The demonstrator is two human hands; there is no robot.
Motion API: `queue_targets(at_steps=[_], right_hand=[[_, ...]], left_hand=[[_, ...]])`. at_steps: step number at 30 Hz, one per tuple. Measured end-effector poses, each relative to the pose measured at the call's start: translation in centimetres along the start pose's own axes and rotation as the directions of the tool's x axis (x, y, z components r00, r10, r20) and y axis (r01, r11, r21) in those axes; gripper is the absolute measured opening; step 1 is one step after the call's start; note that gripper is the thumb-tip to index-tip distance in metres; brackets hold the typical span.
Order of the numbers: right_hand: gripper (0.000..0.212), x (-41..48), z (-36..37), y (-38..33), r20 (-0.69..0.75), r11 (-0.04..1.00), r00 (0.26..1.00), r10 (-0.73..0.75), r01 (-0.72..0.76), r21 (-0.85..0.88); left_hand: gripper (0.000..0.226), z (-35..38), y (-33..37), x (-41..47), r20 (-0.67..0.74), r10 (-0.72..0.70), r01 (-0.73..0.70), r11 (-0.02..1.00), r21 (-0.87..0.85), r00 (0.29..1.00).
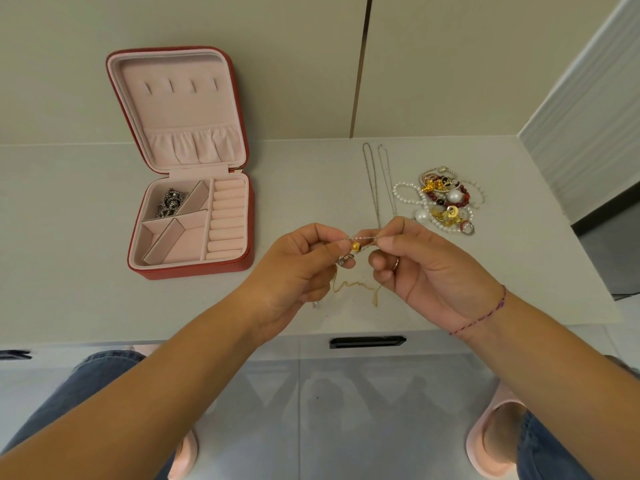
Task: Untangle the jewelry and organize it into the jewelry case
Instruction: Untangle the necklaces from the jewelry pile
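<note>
We hold the fine chain (365, 238) stretched between both hands above the near middle of the bench (104, 306). The left hand (304, 261) pinches one end of the span between thumb and forefinger. The right hand (415, 268) pinches the other end the same way, with its other fingers loosely curled. A gold bead (355, 247) sits on the span between the two pinches. A gold strand (356, 285) trails below it and appears to rest on the bench.

The jewelry case (190, 271) stands open at the far left with its lid raised. One silver piece (171, 202) lies in its far-left compartment, and we see jewelry in that compartment only. The ring rolls (227, 220) carry nothing visible.

Two thin necklaces (372, 181) lie straight, side by side, just beyond the hands. We judge them untangled but not yet stowed. The tangled heap (441, 202) of pearls, red beads, gold pieces and rings lies at the far right, well apart from the case.

We judge the task to be at an early stage. One item is stored, one chain is in hand, and most of the heap is left to separate and place.
</note>
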State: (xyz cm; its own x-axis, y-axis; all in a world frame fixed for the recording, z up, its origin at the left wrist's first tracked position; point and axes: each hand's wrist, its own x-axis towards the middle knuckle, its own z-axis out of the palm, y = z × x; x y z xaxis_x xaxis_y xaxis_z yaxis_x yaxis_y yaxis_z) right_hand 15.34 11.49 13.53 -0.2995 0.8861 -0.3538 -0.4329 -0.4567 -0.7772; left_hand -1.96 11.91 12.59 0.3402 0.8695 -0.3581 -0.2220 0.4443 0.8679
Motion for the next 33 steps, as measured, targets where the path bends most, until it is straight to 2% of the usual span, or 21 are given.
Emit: queue_targets(at_steps=[5,9,19,28,33], right_hand=[[0.014,0.0,-0.1,0.1,0.002,0.999,1.000,-0.028,0.028,-0.042],[0.004,-0.1,-0.1,0.0,-0.035,0.986,0.999,-0.040,0.034,-0.162],[0.024,0.0,-0.5,0.2,0.030,0.974,0.999,0.014,-0.007,-0.225],[0.026,-0.1,-0.9,-0.2,0.033,0.943,0.999,0.017,-0.005,-0.332],[0.027,-0.3,-0.6,-0.2,0.040,0.886,0.999,-0.023,0.038,-0.462]], left_hand=[[0.009,0.0,0.1,0.0,0.007,-0.009,0.009,1.000,-0.016,1.000],[0.010,-0.1,0.2,-0.1,0.006,0.001,-0.001,1.000,-0.011,1.000],[0.011,-0.4,0.5,-0.2,0.044,0.034,-0.034,0.999,0.015,0.998],[0.013,-1.0,1.1,-0.2,0.030,0.066,-0.066,0.998,0.011,0.997],[0.013,-1.0,1.3,-0.2,0.031,0.074,-0.075,0.997,0.028,0.997]])
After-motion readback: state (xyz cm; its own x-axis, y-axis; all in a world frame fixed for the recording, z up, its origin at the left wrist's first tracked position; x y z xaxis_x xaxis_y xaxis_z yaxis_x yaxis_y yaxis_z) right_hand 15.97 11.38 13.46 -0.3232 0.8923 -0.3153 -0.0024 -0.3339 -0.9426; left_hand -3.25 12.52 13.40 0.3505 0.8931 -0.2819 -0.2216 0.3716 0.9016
